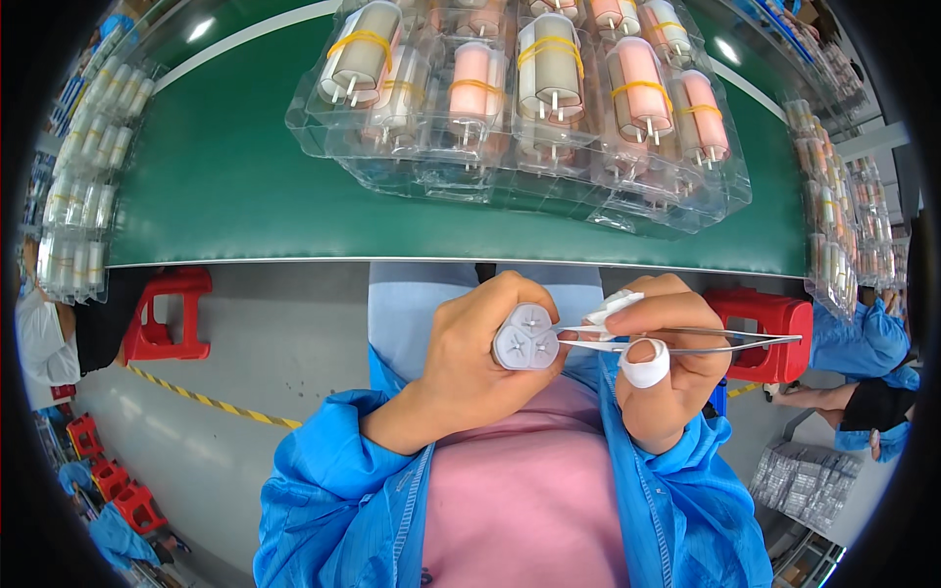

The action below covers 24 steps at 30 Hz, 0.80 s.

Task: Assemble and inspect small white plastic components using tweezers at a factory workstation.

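My left hand (470, 338) is closed around a grey three-lobed piece (527, 338). Its end faces up, and each lobe has a small star-shaped mark; the rest of it is hidden in my fingers. A pair of metal tweezers (750, 340) is gripped in my right hand (681, 328). Their narrow tips reach the right edge of the grey piece; whether they touch it, I cannot tell. White wrapping (644, 367) goes round a fingertip of my right hand, and more white material (614, 307) covers another. Both hands are over my lap, in front of the table edge.
Ahead on the green table (216, 186) stands a stack of clear plastic trays (412, 176) with pink, grey and white cylinder bundles, held by yellow bands. More filled trays are stacked at far left (83, 211) and right (831, 220). Red stools (176, 314) and other people are around.
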Tool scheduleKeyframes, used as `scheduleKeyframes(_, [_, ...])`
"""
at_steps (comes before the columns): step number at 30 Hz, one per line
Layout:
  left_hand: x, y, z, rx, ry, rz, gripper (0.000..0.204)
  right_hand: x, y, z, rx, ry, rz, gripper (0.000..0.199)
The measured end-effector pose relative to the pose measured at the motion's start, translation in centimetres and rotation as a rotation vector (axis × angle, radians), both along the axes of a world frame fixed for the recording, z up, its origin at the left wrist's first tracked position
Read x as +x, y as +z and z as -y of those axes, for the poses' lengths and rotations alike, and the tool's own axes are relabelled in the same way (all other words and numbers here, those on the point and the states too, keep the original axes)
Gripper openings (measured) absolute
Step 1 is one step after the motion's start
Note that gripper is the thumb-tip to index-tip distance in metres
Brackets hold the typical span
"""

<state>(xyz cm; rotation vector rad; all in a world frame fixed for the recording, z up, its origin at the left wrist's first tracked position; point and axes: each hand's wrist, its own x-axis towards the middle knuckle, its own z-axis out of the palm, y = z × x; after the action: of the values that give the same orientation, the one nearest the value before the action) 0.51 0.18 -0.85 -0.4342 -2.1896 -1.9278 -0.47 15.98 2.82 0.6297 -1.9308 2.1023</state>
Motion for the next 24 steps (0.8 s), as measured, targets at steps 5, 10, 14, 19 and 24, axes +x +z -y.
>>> scheduleKeyframes(5, [-0.1, 0.3, 0.0, -0.032, 0.015, -0.001, 0.029, 0.0, -0.4, -0.2, -0.028, 0.0, -0.016, 0.017])
scheduleKeyframes(10, [0.1, 0.6, -0.1, 0.053, -0.046, 0.154, 0.03, 0.2, -0.6, 0.0, -0.076, -0.016, 0.02, 0.017])
scheduleKeyframes(14, [0.2, 0.5, 0.1, 0.131, -0.096, 0.242, 0.03, 0.3, -0.5, 0.1, -0.072, -0.028, 0.031, 0.017])
scheduleKeyframes(19, [0.0, 0.5, 0.5, 0.182, -0.148, 0.282, 0.029, 0.5, -0.5, 0.5, -0.065, -0.062, 0.044, 0.017])
scheduleKeyframes(24, [0.2, 0.6, 1.3, 0.224, -0.191, 0.33, 0.029, 0.8, -0.2, 1.3, -0.064, -0.083, 0.06, 0.017])
